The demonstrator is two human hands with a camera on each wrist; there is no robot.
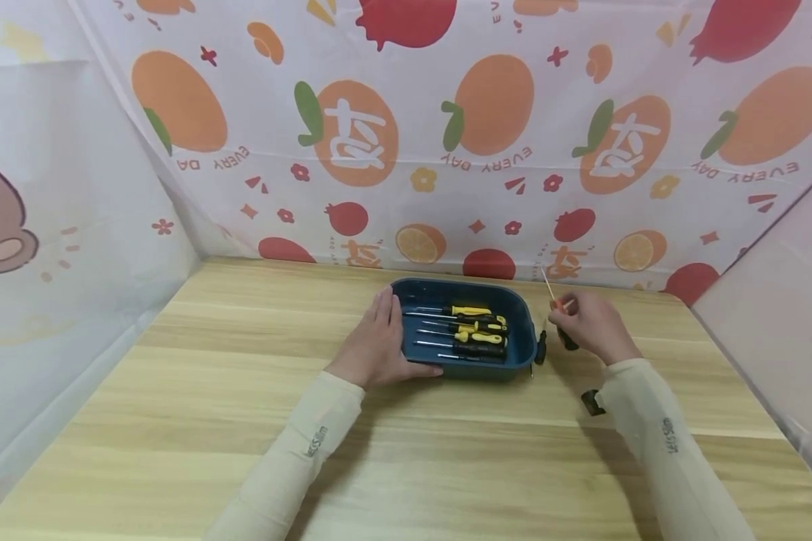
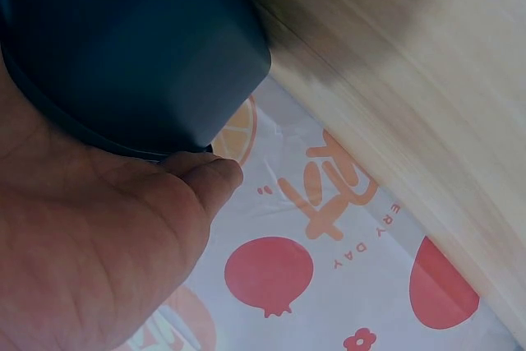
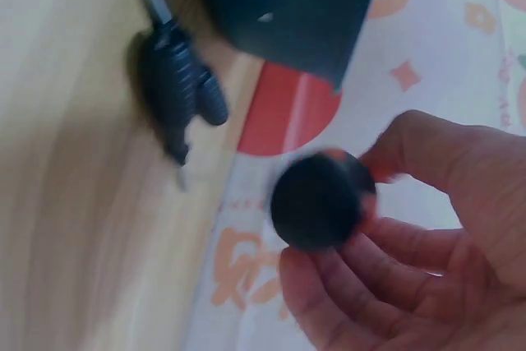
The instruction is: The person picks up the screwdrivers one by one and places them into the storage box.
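A dark blue bin (image 1: 531, 330) stands near the back of the wooden table. Several screwdrivers (image 1: 477, 349) with black and yellow handles lie side by side inside it. My left hand (image 1: 377, 346) rests against the bin's left end, fingers straight along its rim and thumb along the front wall. To the right of the bin, my right hand (image 1: 597, 324) holds a screwdriver (image 1: 567, 338) with a red and black handle, its thin shaft tilted up. In the right wrist view, the black butt of that handle faces the camera. Black-handled screwdrivers (image 3: 171, 80) lie on the table beside the bin.
The wooden table (image 1: 210, 391) meets a fruit-print cloth (image 1: 419, 98) just behind the bin. Pale cloth walls stand at the left and right. A small black device (image 1: 592, 403) sits at my right wrist.
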